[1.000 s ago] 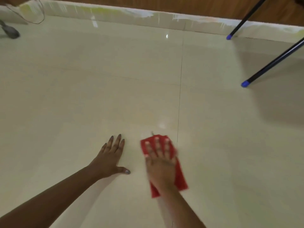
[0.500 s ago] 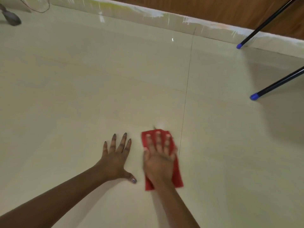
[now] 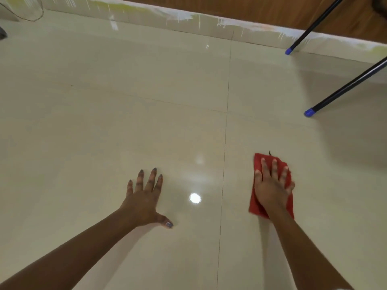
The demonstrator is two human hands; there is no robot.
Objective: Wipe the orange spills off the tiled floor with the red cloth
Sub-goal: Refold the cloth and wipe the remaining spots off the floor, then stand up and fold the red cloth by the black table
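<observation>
The red cloth [image 3: 256,206] lies flat on the cream tiled floor [image 3: 104,122], just right of a grout line. My right hand [image 3: 272,187] presses down on it with fingers spread, covering most of the cloth. My left hand [image 3: 144,199] rests palm-down on the bare tile to the left of the grout line, fingers apart, holding nothing. I see no orange spill on the tiles around the hands; anything under the cloth is hidden.
Two black poles with blue tips [image 3: 310,111] [image 3: 288,51] slant down to the floor at the right. A paint-splashed skirting [image 3: 188,19] under a wooden wall runs along the far edge. A thin cable [image 3: 31,16] loops at the far left.
My right hand has slid the red cloth to the right, across the grout line and away from my left hand. The left hand stays planted on the tile.
</observation>
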